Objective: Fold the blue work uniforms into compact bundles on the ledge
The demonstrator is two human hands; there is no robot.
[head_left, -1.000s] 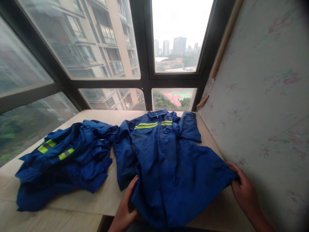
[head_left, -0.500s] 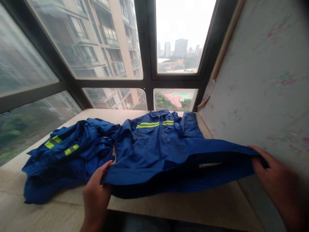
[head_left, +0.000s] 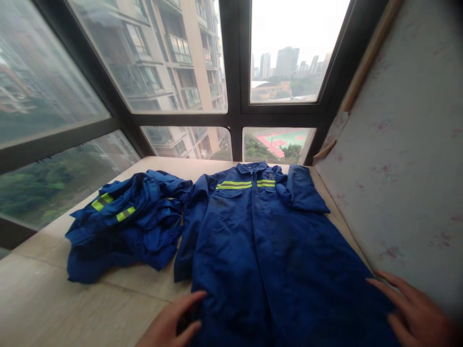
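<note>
A blue work jacket (head_left: 231, 241) with yellow-and-grey reflective strips lies face up, its collar toward the window and its lower part spread toward me. My left hand (head_left: 175, 320) is at the jacket's lower left edge, thumb and forefinger apart, fingertips at the cloth. On the other side, my right hand (head_left: 412, 306) rests by the lower right edge with its fingers spread. The jacket's hem runs out of view at the bottom. One sleeve (head_left: 307, 190) is folded over at the right; the other lies along the left side.
A crumpled blue garment (head_left: 126, 231) with reflective strips lies left of the jacket on the pale stone sill (head_left: 90, 308). Dark-framed windows (head_left: 235, 72) stand behind. A wall with floral paper (head_left: 408, 159) borders the right side.
The jacket's lower part, held raised and gaping between both hands before, now lies flat and stretched toward me. Both hands have come down and loosened from the hem. The view has shifted slightly left.
</note>
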